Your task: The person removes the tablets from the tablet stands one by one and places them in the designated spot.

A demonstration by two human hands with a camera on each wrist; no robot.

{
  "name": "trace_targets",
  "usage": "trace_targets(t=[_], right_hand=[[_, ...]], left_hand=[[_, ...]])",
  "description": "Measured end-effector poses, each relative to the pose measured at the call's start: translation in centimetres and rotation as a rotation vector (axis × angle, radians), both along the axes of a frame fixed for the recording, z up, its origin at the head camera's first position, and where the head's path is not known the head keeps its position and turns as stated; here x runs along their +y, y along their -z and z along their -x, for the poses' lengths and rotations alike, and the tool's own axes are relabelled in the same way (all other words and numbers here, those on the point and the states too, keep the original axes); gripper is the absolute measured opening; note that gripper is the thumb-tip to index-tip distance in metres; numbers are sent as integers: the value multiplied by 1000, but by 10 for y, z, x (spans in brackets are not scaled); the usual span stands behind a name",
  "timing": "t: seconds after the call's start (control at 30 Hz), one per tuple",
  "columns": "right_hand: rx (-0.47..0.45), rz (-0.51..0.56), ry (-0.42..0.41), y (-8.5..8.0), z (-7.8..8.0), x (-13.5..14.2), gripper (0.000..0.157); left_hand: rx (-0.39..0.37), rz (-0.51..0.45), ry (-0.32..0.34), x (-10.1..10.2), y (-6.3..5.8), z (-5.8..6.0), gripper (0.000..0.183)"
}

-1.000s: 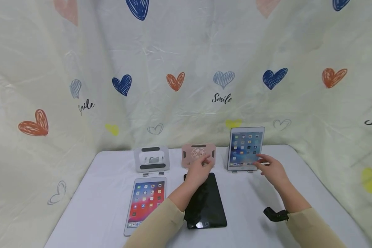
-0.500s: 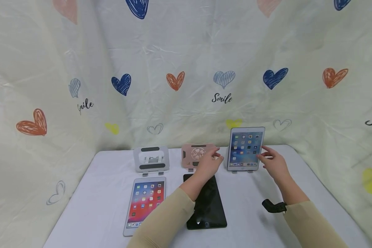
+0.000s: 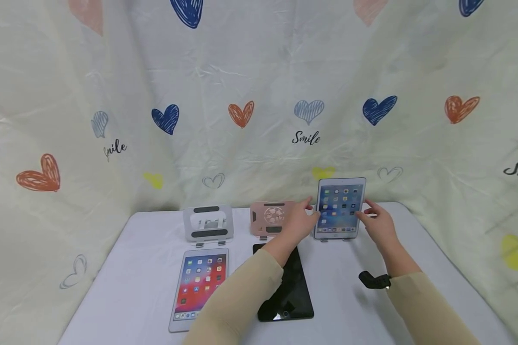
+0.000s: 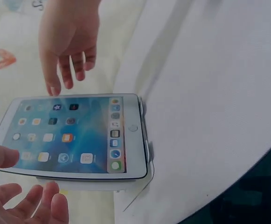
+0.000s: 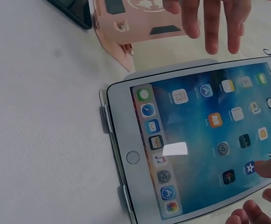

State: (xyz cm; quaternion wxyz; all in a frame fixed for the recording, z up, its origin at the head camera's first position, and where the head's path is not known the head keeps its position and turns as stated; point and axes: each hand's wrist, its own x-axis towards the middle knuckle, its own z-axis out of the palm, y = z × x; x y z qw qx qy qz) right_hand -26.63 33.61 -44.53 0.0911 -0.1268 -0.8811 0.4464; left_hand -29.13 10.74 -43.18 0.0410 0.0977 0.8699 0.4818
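Both hands are up at the lit tablet [image 3: 340,207] propped on its stand, one on each side. Left hand [image 3: 301,223] is spread loose at its left edge, right hand [image 3: 378,224] relaxed open at its right edge, holding nothing. Can't tell if either actually touches. Pink stand [image 3: 271,216] sits just left of the left hand.

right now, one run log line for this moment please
left hand: open, by lit tablet left edge | right hand: open, at right edge | tablet: upright on stand | dark tablet: flat
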Motion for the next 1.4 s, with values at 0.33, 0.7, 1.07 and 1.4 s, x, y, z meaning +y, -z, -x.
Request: trace_targets(t=[0.33, 0.7, 1.07, 1.4], right_hand=[[-8, -16, -15, 1, 6, -3, 69], [30, -45, -26, 4, 7, 2, 68], [126, -32, 3, 20, 6, 12, 57], [226, -14, 58, 31, 6, 17, 45]], left_hand=[[-21, -11, 25, 11, 0, 5, 57], [15, 8, -7, 11, -4, 0, 53], [180, -67, -44, 6, 13, 3, 37], [278, -97, -122, 12, 28, 2, 30]])
